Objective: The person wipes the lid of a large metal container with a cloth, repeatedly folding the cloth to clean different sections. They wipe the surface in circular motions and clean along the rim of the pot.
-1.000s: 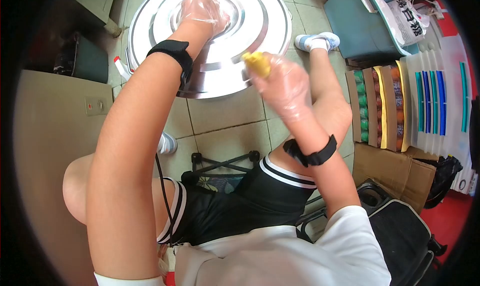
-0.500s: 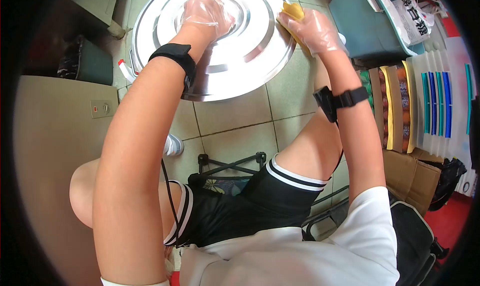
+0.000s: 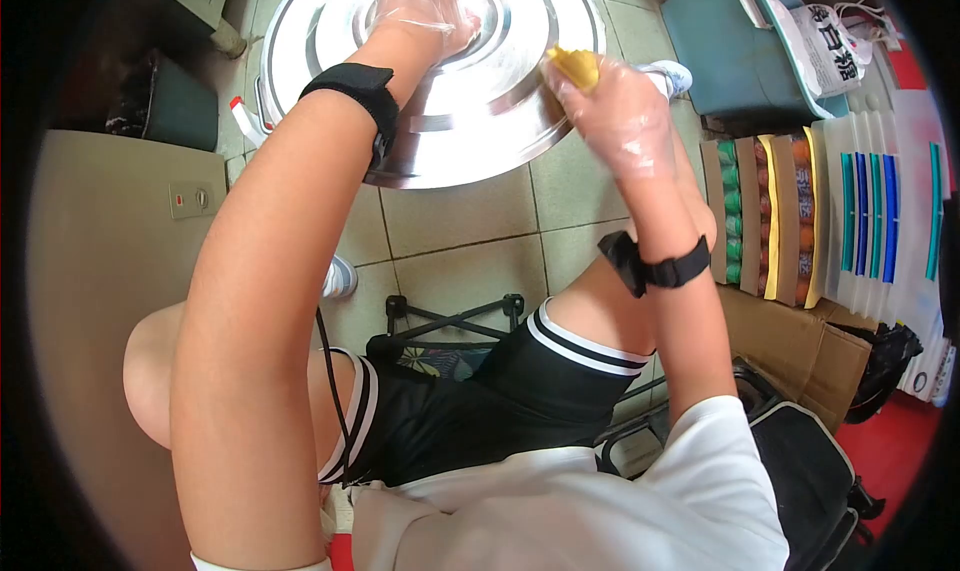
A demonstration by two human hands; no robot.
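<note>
A large round steel lid (image 3: 470,121) stands in front of me over the tiled floor. My left hand (image 3: 420,16), in a clear plastic glove, grips the handle at the lid's centre. My right hand (image 3: 615,106), also gloved, holds a yellow sponge (image 3: 575,66) pressed against the lid's right rim. Black straps sit on both wrists.
A beige cabinet (image 3: 90,301) is at my left. A teal box (image 3: 730,51) with a printed bag lies at the upper right. Cardboard boxes of bottles (image 3: 765,216) and white trays (image 3: 880,201) line the right side. A black bag (image 3: 810,471) sits at lower right. A folding stool frame (image 3: 450,321) is under my legs.
My right hand with the sponge swept from the lid's lower right edge up to its upper right rim, then came back down along the right rim. My left hand stayed on the handle.
</note>
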